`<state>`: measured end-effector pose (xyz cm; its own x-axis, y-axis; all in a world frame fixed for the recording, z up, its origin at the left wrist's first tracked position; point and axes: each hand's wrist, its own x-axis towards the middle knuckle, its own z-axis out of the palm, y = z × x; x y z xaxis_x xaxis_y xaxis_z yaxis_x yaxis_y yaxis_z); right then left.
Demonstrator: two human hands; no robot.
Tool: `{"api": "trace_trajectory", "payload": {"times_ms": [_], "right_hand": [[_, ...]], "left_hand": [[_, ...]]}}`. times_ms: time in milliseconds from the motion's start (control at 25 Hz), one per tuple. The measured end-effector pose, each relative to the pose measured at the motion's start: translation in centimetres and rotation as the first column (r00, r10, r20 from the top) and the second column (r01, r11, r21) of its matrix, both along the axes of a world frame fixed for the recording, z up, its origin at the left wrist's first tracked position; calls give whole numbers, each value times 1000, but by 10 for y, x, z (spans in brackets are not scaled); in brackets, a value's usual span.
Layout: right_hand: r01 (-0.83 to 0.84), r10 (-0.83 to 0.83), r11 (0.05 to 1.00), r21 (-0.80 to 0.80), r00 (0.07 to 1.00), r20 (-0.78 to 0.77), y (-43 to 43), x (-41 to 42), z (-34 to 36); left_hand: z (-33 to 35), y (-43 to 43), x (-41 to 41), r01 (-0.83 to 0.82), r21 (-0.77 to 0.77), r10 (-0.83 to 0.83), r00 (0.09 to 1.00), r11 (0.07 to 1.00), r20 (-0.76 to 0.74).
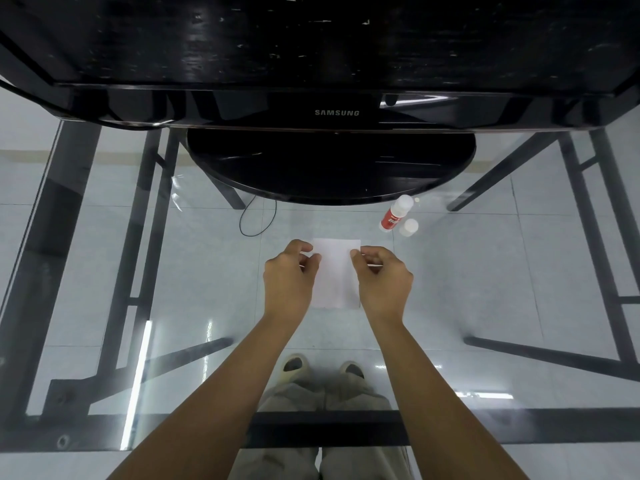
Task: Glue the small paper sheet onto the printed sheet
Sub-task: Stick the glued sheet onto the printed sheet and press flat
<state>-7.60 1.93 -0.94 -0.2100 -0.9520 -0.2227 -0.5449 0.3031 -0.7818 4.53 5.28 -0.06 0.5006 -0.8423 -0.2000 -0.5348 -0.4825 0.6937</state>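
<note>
Now both hands, left and right, pinch the paper between fingers over the worktop; uneven lowering could set it crooked.

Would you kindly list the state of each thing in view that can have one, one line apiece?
Paper sheet: flat on the glass table, pinched at both side edges.
Glue stick: lying on its side, uncapped.
Cap: off, standing beside the glue stick.
Left hand: fingertips closed on the sheet's left edge.
Right hand: fingertips closed on the sheet's right edge.
Monitor: off, screen dark.
</note>
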Motion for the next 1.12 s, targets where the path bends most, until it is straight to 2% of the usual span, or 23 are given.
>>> {"api": "trace_trajectory", "payload": {"times_ms": [320, 600, 880, 1000, 1120], "right_hand": [[0, -1, 1000, -23, 999, -47, 0, 2, -3], [-19, 16, 999, -39, 996, -87, -3, 1, -6], [-81, 70, 995, -50, 978, -195, -5, 1, -7], [-251, 207, 963, -99, 923, -324, -1, -3, -8], [-540, 472, 839, -69, 785, -400, 8, -16, -11]], "left_hand": [[-1, -2, -4, -1, 28, -1, 998, 1000, 60], [-3, 2, -11, -11, -13, 12, 993, 1000, 118], [-8, 5, -14, 4, -45, 3, 987, 999, 163], [-9, 6, -15, 15, -51, -6, 984, 999, 179], [-7, 6, -15, 37, -39, -29, 981, 999, 190]]}}
